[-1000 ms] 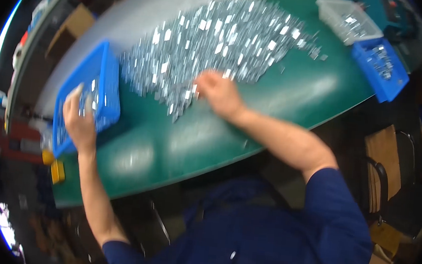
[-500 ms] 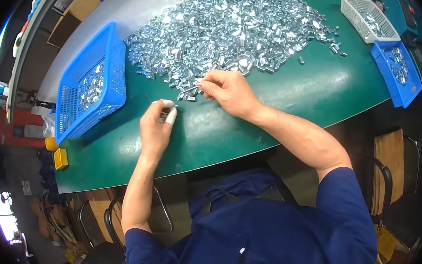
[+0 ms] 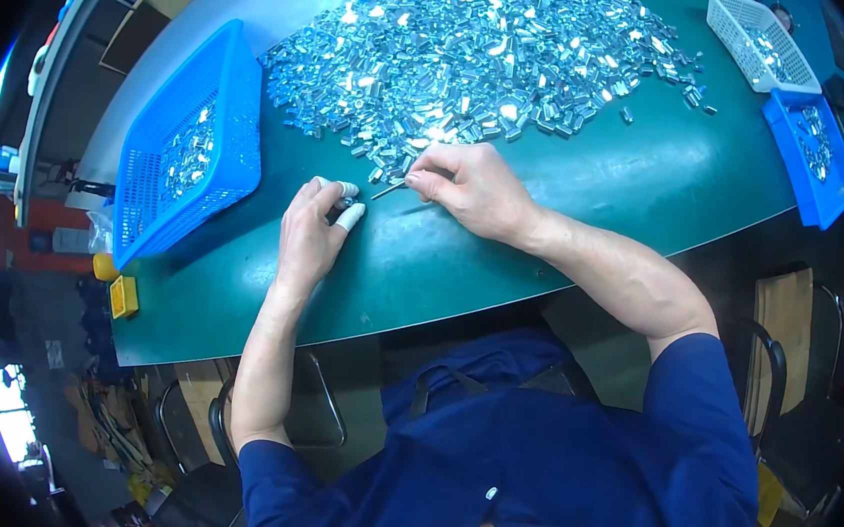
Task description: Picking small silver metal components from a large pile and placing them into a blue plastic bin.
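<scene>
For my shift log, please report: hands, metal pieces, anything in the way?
Left hand pinching small shiny part, partly hidden. Right hand holding thin rod, tip toward left hand. Metal pieces heaped beyond; nothing visibly blocking.

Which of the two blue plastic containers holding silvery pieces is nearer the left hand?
The large, perforated blue plastic basket, left of the left hand; the smaller, shallow blue plastic tray sits at the far right.

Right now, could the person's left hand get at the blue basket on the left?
Probably yes: the left hand is just right of the blue basket, only green tabletop shows between them, and the basket's top is open.
</scene>
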